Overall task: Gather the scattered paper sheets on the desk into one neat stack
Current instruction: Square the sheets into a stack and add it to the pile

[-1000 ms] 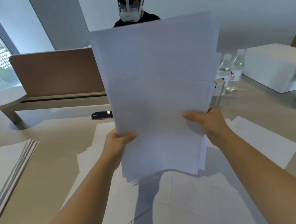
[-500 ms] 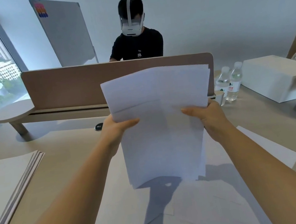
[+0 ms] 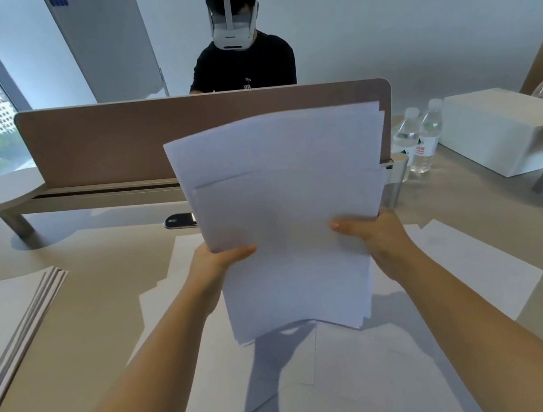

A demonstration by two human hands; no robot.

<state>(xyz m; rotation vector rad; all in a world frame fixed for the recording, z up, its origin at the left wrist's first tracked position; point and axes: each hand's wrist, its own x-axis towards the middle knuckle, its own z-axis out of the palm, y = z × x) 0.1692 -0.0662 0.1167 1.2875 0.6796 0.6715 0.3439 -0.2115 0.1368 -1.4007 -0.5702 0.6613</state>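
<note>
A: Report the condition of both hands.

B: The left hand (image 3: pixel 214 265) grips the left edge of the held paper stack (image 3: pixel 284 211), thumb across the front face. The right hand (image 3: pixel 376 238) grips the right edge in the same manner, thumb on the front. The remaining fingers of each hand sit behind the sheets and are hidden.

A: Position of the stack?

B: It is held nearly upright above the bench (image 3: pixel 102 297), between the two hands, clear of the surface. Its sheets are not aligned: offset edges show at the top right, and a lower step crosses the front face. The bottom edge bows and casts a shadow on the sheets below.

A: What lies on the bench?

B: Loose sheets (image 3: pixel 322 389) lie flat and overlapping beneath the stack, extending toward the near edge. One further sheet (image 3: pixel 471 262) lies to the right, partly under the right forearm. A separate pile of boards (image 3: pixel 12 323) rests at the far left, well apart from the hands.

A: Background items?

B: A brown divider panel (image 3: pixel 110 144) stands behind the stack. Two water bottles (image 3: pixel 423 137) stand just beside a white box (image 3: pixel 494 128) on the right. A seated person (image 3: pixel 240 61) wearing a headset is beyond the panel.
</note>
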